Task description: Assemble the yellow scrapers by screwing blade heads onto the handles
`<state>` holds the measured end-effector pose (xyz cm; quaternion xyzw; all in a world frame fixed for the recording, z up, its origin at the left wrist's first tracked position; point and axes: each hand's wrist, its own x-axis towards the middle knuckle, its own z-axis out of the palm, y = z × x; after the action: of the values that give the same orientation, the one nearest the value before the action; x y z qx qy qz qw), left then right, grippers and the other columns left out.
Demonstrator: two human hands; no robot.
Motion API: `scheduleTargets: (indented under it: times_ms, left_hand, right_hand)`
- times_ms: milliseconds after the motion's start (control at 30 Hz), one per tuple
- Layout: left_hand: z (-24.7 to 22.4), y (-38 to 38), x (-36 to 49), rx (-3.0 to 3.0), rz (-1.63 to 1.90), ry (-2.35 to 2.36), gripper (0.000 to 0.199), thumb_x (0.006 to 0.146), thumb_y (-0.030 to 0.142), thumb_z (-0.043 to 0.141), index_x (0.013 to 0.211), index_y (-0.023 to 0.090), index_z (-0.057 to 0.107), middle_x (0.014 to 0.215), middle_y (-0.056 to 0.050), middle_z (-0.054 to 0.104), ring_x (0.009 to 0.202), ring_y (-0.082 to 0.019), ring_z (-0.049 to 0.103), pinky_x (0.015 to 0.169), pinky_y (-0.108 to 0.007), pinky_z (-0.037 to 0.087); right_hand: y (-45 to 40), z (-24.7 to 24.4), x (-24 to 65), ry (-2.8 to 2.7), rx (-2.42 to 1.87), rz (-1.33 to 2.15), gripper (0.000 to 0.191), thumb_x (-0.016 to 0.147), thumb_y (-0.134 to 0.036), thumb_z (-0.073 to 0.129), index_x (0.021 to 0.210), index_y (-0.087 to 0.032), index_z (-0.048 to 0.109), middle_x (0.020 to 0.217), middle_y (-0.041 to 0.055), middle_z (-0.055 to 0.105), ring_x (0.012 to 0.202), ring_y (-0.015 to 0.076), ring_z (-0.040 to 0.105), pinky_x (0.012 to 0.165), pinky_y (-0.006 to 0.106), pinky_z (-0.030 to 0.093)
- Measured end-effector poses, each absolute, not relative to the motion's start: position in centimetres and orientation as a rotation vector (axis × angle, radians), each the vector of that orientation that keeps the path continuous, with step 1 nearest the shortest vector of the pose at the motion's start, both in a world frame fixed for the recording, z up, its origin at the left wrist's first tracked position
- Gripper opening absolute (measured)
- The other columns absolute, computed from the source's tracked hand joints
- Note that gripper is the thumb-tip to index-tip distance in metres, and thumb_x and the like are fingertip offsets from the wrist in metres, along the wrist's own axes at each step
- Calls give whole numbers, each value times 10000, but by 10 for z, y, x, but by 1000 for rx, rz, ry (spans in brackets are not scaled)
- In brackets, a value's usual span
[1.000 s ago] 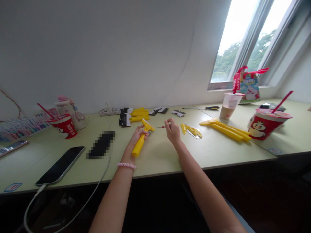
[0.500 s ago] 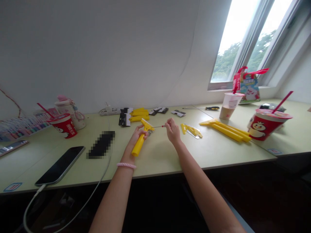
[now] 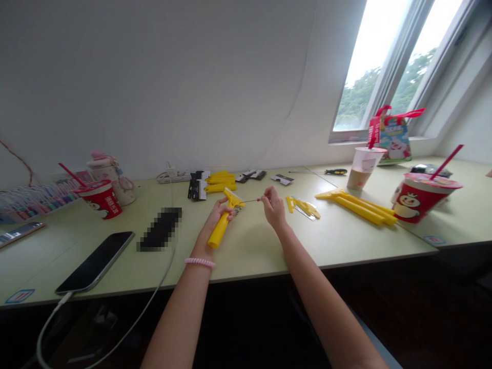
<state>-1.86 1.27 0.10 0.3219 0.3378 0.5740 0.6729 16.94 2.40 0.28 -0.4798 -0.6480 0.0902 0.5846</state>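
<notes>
My left hand point(image 3: 217, 218) is shut around a yellow plastic scraper point(image 3: 219, 230), with the handle slanting down toward me and the head point(image 3: 232, 199) sticking up past my fingers. My right hand point(image 3: 273, 207) pinches a thin tool with a red grip, likely a small screwdriver point(image 3: 251, 200). Its slim shaft points left at the scraper head, and I cannot tell whether its tip touches it. Loose yellow scraper parts and a metal blade point(image 3: 302, 207) lie just right of my right hand.
Assembled yellow scrapers point(image 3: 355, 210), yellow handles point(image 3: 219, 180), black blade packets point(image 3: 198, 185) and a screwdriver point(image 3: 319, 171) lie on the pale green table point(image 3: 246, 251). Red cups point(image 3: 425, 197), a phone point(image 3: 94, 261) and a pixelated black object point(image 3: 159, 229) also stand there.
</notes>
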Motion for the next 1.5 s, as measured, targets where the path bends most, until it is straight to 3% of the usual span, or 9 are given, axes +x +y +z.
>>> scheduleTargets:
  times_ms: [433,633,800,967,1100,1167,1267,1367,1500]
  left_hand:
    - [0,13,-19,775,1298,736,538,561,-21,552,1022,214,404,762,-30,544,469,-52,473,399,-141,321]
    - [0,12,-19,780,1309,734,526,563,-22,560,1014,207,416,755,-21,549,465,-50,481,402,-143,326]
    - [1,12,-18,781,1305,767,536,559,-23,552,1024,204,415,707,-8,534,454,-61,482,392,-148,323]
    - [4,10,-19,715,1374,691,523,564,-30,547,1011,217,435,767,-22,549,490,-50,489,397,-123,335]
    - [6,10,-22,611,1456,581,538,581,-34,537,1027,249,436,840,-22,550,500,-25,471,401,-96,346]
    - [6,11,-23,570,1476,550,542,589,-32,532,1037,259,442,875,-25,549,509,-19,470,403,-89,356]
    - [7,11,-24,531,1480,534,540,597,-33,523,1045,260,454,920,-32,544,512,-13,466,402,-85,366]
    - [8,10,-24,514,1460,529,541,610,-33,510,1063,256,454,949,-43,540,513,-11,462,399,-84,372]
    - [10,6,-22,512,1444,530,567,620,-40,494,1101,253,435,948,-56,538,514,-13,458,402,-81,372]
  right_hand:
    - [22,4,168,-1526,-1192,217,173,816,-338,400,786,-198,497,495,-34,563,393,97,437,486,194,314]
    - [21,4,168,-1566,-1187,233,112,763,-308,466,745,-203,501,605,-19,609,509,105,504,528,193,329]
    - [20,4,168,-1599,-1109,304,131,765,-315,469,770,-195,520,469,-61,513,420,80,391,498,192,299]
    - [28,5,173,-1410,-1048,491,256,733,-422,512,738,-172,570,508,-24,548,427,78,386,467,205,296]
    - [41,3,183,-955,-902,745,347,688,-469,544,887,-189,595,666,13,615,609,120,541,552,228,379]
    - [48,0,184,-822,-855,919,328,689,-439,536,924,-216,582,737,13,624,712,131,578,611,240,409]
    - [57,-8,176,-887,-933,1106,211,723,-352,489,848,-203,571,662,-2,576,684,129,576,626,248,425]
    - [62,-16,157,-1175,-1223,942,136,714,-283,498,796,-188,551,613,-18,533,620,132,527,598,251,409]
    - [69,-22,132,-1583,-1509,532,141,688,-241,545,809,-180,585,682,8,578,677,149,524,625,250,378]
